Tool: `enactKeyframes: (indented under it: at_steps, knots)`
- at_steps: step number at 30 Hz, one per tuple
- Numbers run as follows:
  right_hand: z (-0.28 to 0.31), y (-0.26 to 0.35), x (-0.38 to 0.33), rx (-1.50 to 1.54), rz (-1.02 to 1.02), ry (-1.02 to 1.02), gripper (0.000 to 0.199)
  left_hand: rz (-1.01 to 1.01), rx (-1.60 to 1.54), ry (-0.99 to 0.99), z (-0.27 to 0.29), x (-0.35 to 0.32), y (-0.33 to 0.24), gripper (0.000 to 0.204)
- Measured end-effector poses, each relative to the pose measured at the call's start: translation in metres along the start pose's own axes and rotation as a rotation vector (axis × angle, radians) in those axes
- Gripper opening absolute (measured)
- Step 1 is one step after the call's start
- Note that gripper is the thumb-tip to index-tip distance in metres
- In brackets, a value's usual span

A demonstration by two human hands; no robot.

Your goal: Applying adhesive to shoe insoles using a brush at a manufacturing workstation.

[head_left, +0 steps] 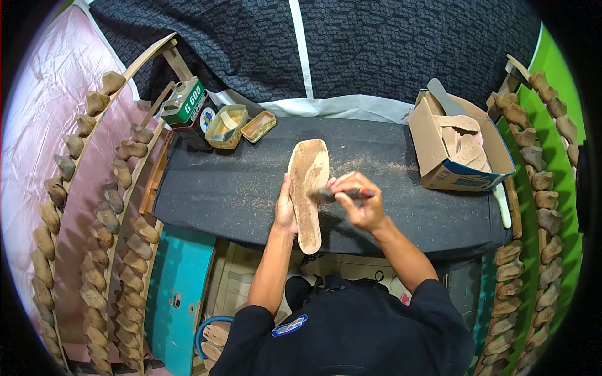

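Note:
My left hand (286,210) grips a tan shoe insole (307,166) by its left edge, above the front part of the dark table. The insole stands lengthwise toward me, its wide end far and its narrow end near. Brown, dusty-looking patches cover much of its face, with a paler area on the right. My right hand (362,203) is closed around the handle of a brush (354,193), dark with a reddish part. The brush's dark bristles (324,195) meet the right side of the insole, slightly blurred.
Crumbs lie scattered over the black-covered table (207,182). At the back left stand a metal can (190,109), a tub (227,128) and its lid (259,126). A cardboard box (433,150) with cut sole pieces sits back right. Racks of wooden shoe lasts (94,276) flank both sides.

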State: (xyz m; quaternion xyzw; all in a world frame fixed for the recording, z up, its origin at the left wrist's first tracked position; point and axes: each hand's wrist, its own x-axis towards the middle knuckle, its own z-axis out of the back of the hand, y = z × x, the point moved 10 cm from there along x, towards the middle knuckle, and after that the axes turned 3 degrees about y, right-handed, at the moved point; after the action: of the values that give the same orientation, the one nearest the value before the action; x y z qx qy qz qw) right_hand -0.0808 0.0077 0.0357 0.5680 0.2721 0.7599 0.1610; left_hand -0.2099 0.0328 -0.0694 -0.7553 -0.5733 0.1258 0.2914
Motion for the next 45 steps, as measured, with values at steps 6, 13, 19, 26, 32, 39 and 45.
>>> enactKeyframes:
  at_steps: [6, 13, 19, 26, 32, 39, 45]
  knots:
    - [0.027, -0.007, 0.023, -0.129, 0.039, -0.123, 0.008, -0.012, 0.059, -0.007, -0.008, 0.002, -0.002, 0.073]
    - [0.049, 0.001, 0.045, -0.245, 0.139, -0.229, 0.007, 0.002, -0.033, 0.022, -0.015, 0.001, 0.005, 0.07]
    - [0.026, 0.02, 0.037, -0.407, 0.261, -0.155, 0.01, -0.12, 0.04, -0.036, -0.001, 0.005, -0.001, 0.063]
    - [-0.008, 0.017, -0.007, -0.243, 0.119, -0.085, 0.007, -0.131, 0.011, -0.117, 0.017, 0.006, -0.008, 0.07]
    - [-0.006, -0.002, -0.013, -0.092, -0.013, -0.072, 0.007, -0.121, 0.024, -0.099, 0.021, 0.004, -0.011, 0.069]
    - [0.032, -0.002, 0.026, -0.266, 0.103, -0.193, 0.005, -0.09, 0.121, -0.115, 0.014, 0.002, -0.003, 0.065]
    - [0.006, 0.019, 0.024, -0.44, 0.256, -0.121, 0.006, -0.179, 0.113, -0.175, 0.021, 0.001, -0.003, 0.059]
